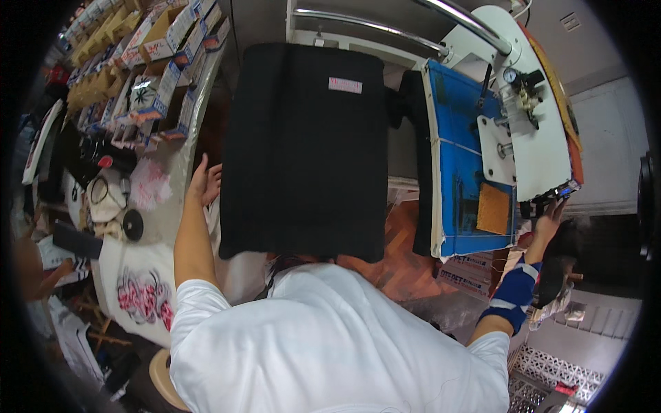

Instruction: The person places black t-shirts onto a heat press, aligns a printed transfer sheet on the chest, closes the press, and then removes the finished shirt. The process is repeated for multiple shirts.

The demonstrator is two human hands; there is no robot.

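A black fabric piece (pixel 303 158) with a small white label (pixel 345 85) lies over the flat platen in front of me. My left hand (pixel 205 180) is open beside the fabric's left edge, fingers loosely curved. To the right stands a heat press with a blue upper plate (pixel 465 110), an orange pad (pixel 493 210) on it, a white arm (pixel 544 158) and a gauge (pixel 510 76). My right hand (pixel 549 221) reaches to the black control unit (pixel 563 191) on the press's right side, fingers extended against it, the right forearm in a blue-and-grey sleeve.
Chrome rails (pixel 365 23) run along the back. At left, a table holds cardboard boxes (pixel 165 41), a pink bundle (pixel 148 182) and a printed white fabric (pixel 138 289). Another person's arm (pixel 51 275) is at far left. Printed cartons (pixel 465 268) sit below the press.
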